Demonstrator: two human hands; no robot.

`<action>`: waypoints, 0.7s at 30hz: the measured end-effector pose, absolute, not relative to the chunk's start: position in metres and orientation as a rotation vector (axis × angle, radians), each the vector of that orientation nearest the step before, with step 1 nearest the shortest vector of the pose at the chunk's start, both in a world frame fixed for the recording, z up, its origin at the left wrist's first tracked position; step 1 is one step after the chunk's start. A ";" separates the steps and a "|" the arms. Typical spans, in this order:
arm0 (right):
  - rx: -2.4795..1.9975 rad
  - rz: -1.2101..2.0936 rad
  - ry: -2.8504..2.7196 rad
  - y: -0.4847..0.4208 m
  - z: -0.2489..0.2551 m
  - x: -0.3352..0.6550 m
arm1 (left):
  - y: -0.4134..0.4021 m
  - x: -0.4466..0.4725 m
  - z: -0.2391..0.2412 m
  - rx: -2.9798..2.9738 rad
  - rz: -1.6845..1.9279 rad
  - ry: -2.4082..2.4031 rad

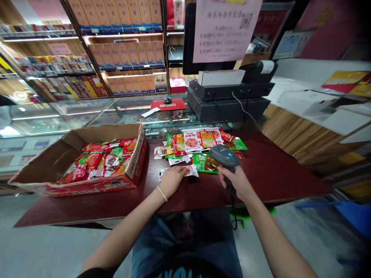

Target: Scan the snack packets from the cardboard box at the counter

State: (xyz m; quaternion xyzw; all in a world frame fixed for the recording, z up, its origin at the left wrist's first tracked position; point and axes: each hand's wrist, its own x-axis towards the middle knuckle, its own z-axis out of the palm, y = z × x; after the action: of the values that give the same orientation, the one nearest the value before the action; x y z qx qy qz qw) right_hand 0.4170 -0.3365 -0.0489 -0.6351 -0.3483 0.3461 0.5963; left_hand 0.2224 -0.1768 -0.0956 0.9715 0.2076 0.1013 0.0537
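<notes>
My right hand (pixel 235 179) is wrapped round the handle of a grey barcode scanner (pixel 224 155), which it holds up over the snack packets. A cable hangs from the handle's lower end. My left hand (pixel 173 180) lies over a small white and red snack packet (pixel 191 170) near the counter's front edge, fingers curled on it and partly hiding it. Just beyond the hands is a loose pile of snack packets (pixel 199 141) in white, red and green. A green packet (pixel 205 163) with brown contents lies below the scanner's head.
An open cardboard box (pixel 137 164) of snack packets stands at left on the dark red counter (pixel 269 166). Behind are a glass display case (pixel 101 112), a mouse (pixel 167 100) on a red sheet, a black receipt printer (pixel 257 75) and a monitor (pixel 189 42) with a paper notice.
</notes>
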 end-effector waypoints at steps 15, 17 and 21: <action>-1.462 0.874 -0.784 -0.317 -0.052 0.402 | -0.171 0.209 -0.121 2.750 0.312 0.546; -1.459 0.876 -0.786 -0.314 -0.048 0.400 | -0.171 0.204 -0.107 2.685 0.386 0.557; -1.451 0.906 -0.856 -0.305 -0.041 0.394 | -0.176 0.180 -0.060 2.499 0.592 0.525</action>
State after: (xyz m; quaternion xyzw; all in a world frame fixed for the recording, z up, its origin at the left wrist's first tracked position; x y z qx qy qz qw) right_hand 0.3942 -0.3053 -0.0411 -0.6197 -0.3656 0.3873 0.5765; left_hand 0.1800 -0.1757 -0.0596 0.9213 0.1934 0.2182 0.2573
